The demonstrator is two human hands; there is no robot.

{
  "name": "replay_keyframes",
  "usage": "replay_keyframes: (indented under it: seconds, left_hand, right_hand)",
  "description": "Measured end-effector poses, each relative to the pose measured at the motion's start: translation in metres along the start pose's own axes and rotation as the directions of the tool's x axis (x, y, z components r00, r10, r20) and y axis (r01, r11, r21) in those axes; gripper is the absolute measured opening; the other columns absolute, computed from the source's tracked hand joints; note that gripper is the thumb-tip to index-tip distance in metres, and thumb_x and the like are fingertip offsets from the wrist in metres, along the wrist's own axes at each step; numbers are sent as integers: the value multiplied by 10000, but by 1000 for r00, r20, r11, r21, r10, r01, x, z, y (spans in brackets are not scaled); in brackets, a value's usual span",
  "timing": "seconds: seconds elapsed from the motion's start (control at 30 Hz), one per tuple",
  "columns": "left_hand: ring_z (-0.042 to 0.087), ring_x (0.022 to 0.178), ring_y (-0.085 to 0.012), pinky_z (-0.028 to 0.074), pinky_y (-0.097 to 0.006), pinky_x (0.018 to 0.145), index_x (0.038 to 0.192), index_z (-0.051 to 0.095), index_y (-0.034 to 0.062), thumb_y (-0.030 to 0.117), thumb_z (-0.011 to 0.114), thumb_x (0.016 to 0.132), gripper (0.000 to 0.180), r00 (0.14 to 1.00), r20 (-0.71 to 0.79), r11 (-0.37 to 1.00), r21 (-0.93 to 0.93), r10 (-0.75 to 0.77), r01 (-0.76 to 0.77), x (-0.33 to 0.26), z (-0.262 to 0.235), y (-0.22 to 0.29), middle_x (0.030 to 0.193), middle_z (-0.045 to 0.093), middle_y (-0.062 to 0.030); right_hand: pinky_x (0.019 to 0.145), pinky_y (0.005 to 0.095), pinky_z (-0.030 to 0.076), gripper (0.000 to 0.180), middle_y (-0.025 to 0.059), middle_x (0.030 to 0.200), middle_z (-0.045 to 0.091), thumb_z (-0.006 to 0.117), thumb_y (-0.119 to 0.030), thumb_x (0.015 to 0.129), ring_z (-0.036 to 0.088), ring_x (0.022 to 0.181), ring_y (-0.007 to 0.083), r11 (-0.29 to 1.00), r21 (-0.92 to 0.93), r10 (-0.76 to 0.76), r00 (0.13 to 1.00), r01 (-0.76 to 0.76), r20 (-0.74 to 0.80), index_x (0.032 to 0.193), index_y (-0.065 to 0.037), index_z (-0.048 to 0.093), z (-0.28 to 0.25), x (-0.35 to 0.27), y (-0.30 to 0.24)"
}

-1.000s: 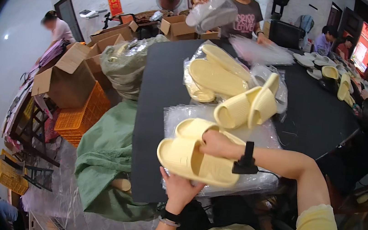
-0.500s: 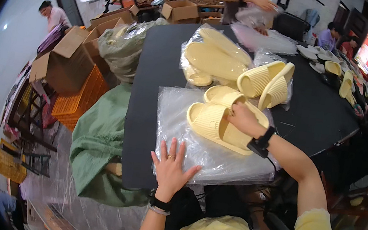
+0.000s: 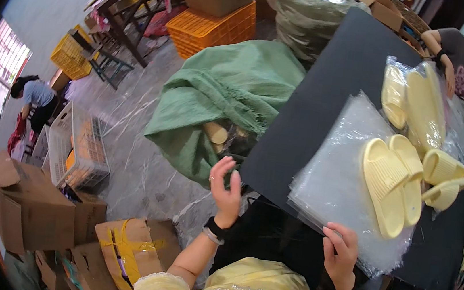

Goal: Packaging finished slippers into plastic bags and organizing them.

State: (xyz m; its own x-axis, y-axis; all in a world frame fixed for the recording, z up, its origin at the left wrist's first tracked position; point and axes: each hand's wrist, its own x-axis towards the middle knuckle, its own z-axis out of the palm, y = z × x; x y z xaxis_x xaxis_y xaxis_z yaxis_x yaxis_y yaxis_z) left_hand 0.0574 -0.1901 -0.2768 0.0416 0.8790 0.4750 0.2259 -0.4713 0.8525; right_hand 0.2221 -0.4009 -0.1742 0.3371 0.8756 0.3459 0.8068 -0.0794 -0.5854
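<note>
My left hand (image 3: 224, 195) is raised beside the black table's (image 3: 312, 103) near-left corner, fingers apart, holding nothing. Close by is the green cloth sack (image 3: 222, 86), with a pale yellow piece (image 3: 216, 133) showing in its opening. My right hand (image 3: 340, 252) is at the near edge of a stack of clear plastic bags (image 3: 328, 183), its fingers loosely bent and apart. A pair of pale yellow slippers (image 3: 392, 185) lies side by side on the bags. Beyond them are bagged yellow slippers (image 3: 422, 102) and another ribbed yellow pair (image 3: 442, 178).
Left of the sack stand an orange crate (image 3: 214, 30) and a white basket (image 3: 78, 149). Cardboard boxes (image 3: 38, 211) are stacked at lower left, near a taped box (image 3: 130, 245). One person (image 3: 462, 63) is across the table; another (image 3: 41, 98) bends at far left.
The view has swung left and down. My right hand has left the slipper and come to the bags' near edge. My left hand has lifted off the bags and moved toward the sack.
</note>
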Motion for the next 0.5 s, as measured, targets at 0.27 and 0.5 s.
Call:
replay_keyframes:
  seconds: [0.27,0.5]
  left_hand:
    - [429,1191,-260,332,-345,999,1205,445,-42,243,620,846,491,262,331,106,-421,-906,901,-7,-10,-256,1259,468,-188]
    - [167,1348,-332,207,-412,1087,1407,117,10,543,682,724,1034,65,405,-227,-630,-912,743,-1,70,-371,1460,100,-232]
  right_hand:
    - [736,362,433,192,101,926,583,619,6,738,547,853,282,968,-211,-138,990,135,1,921,-51,630,49,33,7]
    - [702,367,414,177,82,884,556,626,-9,710,522,797,277,944,-312,-96,994,109,56,873,-78,628,58,31,10]
